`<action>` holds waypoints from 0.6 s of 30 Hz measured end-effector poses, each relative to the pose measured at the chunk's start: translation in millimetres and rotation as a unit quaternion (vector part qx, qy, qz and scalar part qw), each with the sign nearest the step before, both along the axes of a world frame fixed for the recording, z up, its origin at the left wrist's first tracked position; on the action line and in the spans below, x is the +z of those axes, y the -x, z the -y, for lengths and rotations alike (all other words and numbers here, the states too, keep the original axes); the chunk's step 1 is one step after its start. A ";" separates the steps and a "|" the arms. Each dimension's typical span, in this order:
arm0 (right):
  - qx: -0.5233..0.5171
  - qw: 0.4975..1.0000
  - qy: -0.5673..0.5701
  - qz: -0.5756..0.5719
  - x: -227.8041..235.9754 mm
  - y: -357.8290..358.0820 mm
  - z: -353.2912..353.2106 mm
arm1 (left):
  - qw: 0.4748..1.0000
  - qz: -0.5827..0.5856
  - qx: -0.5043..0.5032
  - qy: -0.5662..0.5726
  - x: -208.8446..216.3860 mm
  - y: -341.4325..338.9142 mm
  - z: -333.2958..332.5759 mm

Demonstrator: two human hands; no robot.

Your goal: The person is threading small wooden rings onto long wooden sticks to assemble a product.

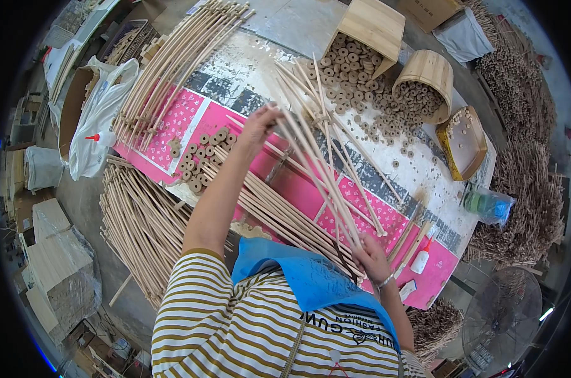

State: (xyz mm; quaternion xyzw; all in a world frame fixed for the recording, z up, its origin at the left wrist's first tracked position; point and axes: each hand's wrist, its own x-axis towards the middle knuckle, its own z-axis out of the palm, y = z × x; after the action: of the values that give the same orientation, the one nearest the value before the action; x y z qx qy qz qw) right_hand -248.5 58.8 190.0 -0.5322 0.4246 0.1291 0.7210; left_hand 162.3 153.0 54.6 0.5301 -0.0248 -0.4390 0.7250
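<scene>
The left grip [258, 129] and right grip [372, 259] are holding pale sticks [315, 165] near opposite ends, apparently steadying them; beyond the right grip, tipped tubs [429, 68] are presenting wooden rings [348, 62].

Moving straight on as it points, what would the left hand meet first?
Past the blur at its fingertips, the left hand would probably meet the spread wooden rods first, though depth is unclear.

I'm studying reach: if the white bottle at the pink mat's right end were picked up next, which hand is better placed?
Probably the right hand: it is just left of the white bottle, while the left hand is farther off, at the upper ends of blurred sticks.
</scene>
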 end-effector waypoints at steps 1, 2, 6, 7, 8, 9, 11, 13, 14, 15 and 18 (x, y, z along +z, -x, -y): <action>0.001 0.999 0.031 0.015 -2.7 -17.0 2.1 | 1.000 0.002 -0.010 0.001 -1.1 9.6 10.4; -0.006 0.997 0.066 0.027 -5.0 -32.0 6.0 | 1.000 -0.007 -0.020 0.014 13.2 27.3 28.8; -0.025 0.990 0.084 0.106 -17.3 -76.9 29.0 | 0.995 -0.036 -0.038 0.085 50.5 54.4 52.2; -0.036 0.989 0.091 0.112 -18.2 -78.4 31.9 | 0.994 -0.035 -0.025 0.097 52.8 54.4 54.3; -0.038 0.989 0.093 0.113 -27.4 -76.9 37.0 | 0.987 -0.073 -0.054 0.133 49.7 46.6 51.3; -0.026 0.963 0.225 0.147 -42.7 -73.3 42.5 | 0.987 -0.072 -0.055 0.133 40.1 38.9 45.3; -0.012 0.910 0.389 0.144 -49.1 -71.0 52.2 | 0.994 -0.092 -0.049 0.027 5.9 25.6 25.1; -0.026 0.919 0.371 0.132 -36.4 -69.8 52.6 | 0.995 -0.096 -0.023 0.000 -22.4 20.7 8.6; -0.041 0.927 0.353 0.119 -32.7 -67.3 52.1 | 0.991 -0.127 0.015 -0.034 -33.5 22.1 3.2; -0.056 0.945 0.299 0.116 -37.0 -60.9 50.8 | 0.984 -0.158 0.053 -0.070 -37.5 23.3 -1.4; -0.071 0.957 0.260 0.104 -43.3 -45.5 42.2 | 0.988 -0.130 0.024 -0.079 -45.8 24.1 -1.6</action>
State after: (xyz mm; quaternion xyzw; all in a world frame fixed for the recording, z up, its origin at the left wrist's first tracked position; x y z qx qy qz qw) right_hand -202.9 16.5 146.7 -0.6804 0.4028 -0.0939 0.6051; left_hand 138.2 154.6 8.8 0.5245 0.1166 -0.4875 0.6882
